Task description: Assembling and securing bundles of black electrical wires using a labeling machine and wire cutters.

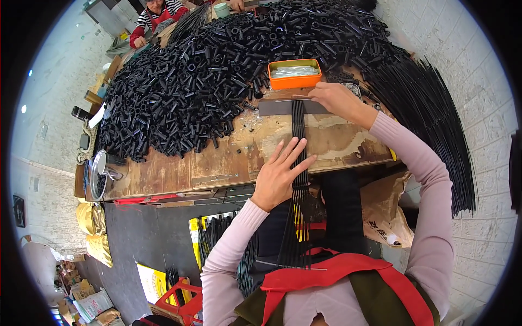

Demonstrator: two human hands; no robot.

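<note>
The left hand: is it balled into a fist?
No, the left hand has its fingers extended and spread over the thin black rods.

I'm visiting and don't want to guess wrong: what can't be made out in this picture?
All in the head view:
Slender black rods: partly hidden by the left hand on top.
Thin stick pinched by the right hand: too small to identify.
Thin pieces in the orange box: too fine to count.
Co-worker: top of head cut off by the upper edge.
</note>
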